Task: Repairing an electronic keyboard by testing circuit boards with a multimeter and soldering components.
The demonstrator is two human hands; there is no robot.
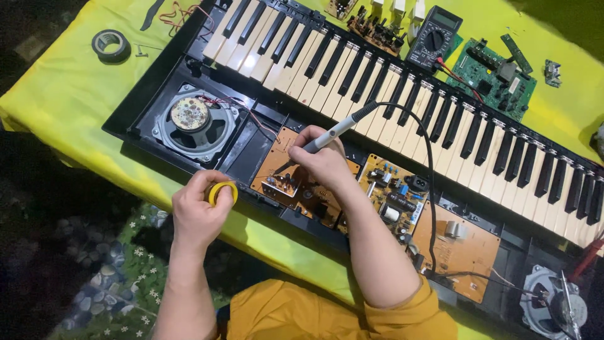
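An opened electronic keyboard (390, 101) lies across a yellow-green cloth, its brown circuit boards (280, 173) bared along the near side. My right hand (324, 160) grips a grey soldering iron (333, 131) like a pen, its tip down on the left brown board. The iron's black cord (430, 164) loops over the keys and back toward me. My left hand (198, 211) is closed around a small yellow roll (221, 191), probably tape or solder, at the keyboard's near edge. A round speaker (192, 119) sits in the case just left of the board.
A black multimeter (434, 34) and a green circuit board (494, 75) lie beyond the keys. A dark tape roll (111, 45) rests at the far left of the cloth. A second speaker (553, 305) sits at the near right, with red wires (176, 12) at the top left.
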